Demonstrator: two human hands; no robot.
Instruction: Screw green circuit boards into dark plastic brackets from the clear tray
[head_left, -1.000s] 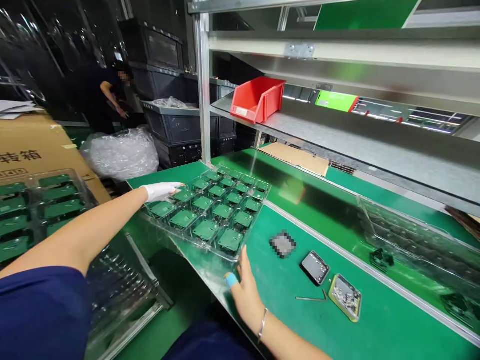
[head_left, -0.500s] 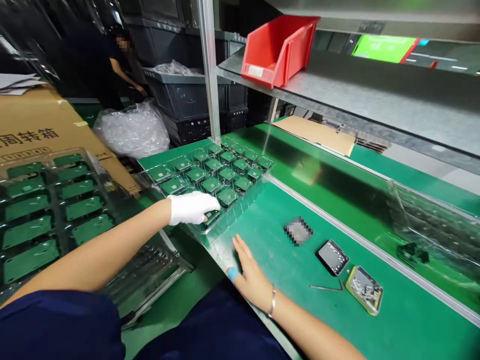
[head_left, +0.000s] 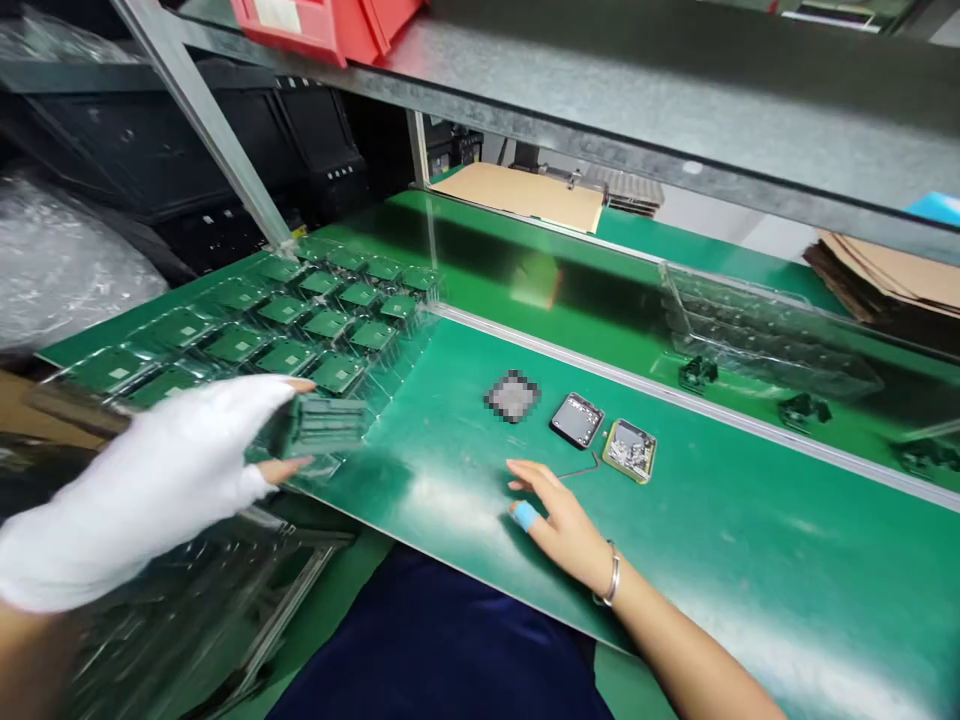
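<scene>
My left hand [head_left: 187,450], in a white glove with bare fingertips, pinches a circuit board [head_left: 330,425] between thumb and fingers. The board is blurred and held up over the near corner of a clear plastic tray [head_left: 379,385]. Rows of green circuit boards [head_left: 234,343] sit in the tray's pockets. My right hand [head_left: 566,525], with blue tape on one finger and a bracelet at the wrist, is over the green bench with its fingers apart, holding nothing. Just beyond its fingertips lies a hex key [head_left: 589,467], partly hidden by the hand.
A black square dish [head_left: 577,420] and a yellow-edged dish of screws [head_left: 630,450] are beside a pixelated item [head_left: 513,396]. Small black parts [head_left: 697,374] lie behind the metal rail [head_left: 570,360]. A metal shelf [head_left: 525,125] with a red bin [head_left: 322,25] overhangs the bench.
My left hand has lifted a circuit board out of the tray and come closer. My right hand has moved right along the bench toward the hex key. The view has turned right.
</scene>
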